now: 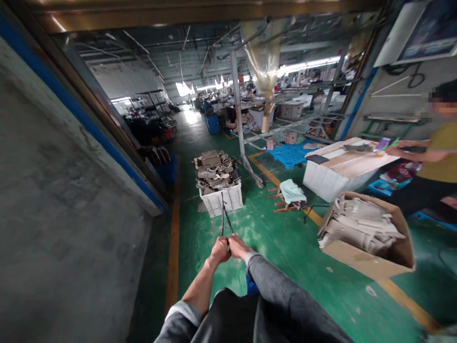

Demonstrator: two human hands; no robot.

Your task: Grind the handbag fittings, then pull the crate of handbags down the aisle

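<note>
A white crate (221,199) at twelve o'clock carries grey-beige pieces (214,169). The floor (285,247) is green with yellow-orange lines (173,247). At two o'clock lies a blue pallet (289,155) (beside a white bin (321,183)), at three a brown carton (371,264).

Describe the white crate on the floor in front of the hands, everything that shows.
The white crate is a plastic bin with ribbed, slotted walls, standing upright on the green floor beside an orange line. It is heaped above its rim with tan-grey flat pieces; what they are made of cannot be told. A thin dark hook or rod runs from its near wall back to the left hand and right hand, both closed on it.
</note>
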